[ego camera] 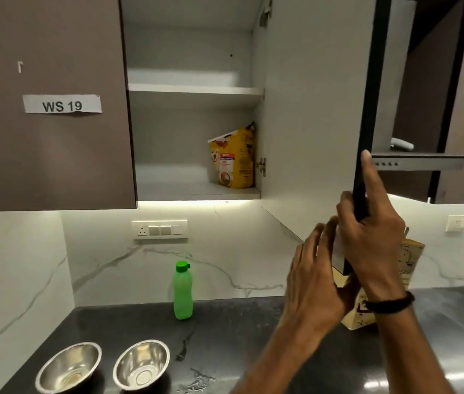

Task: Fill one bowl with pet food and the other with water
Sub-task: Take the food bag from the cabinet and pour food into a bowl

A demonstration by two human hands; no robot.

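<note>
Right hand grips the edge of the open cabinet door; left hand, fingers straight, is beside it. Dog food bag stands on the lower shelf. On the table: left bowl, right bowl, green bottle.
</note>
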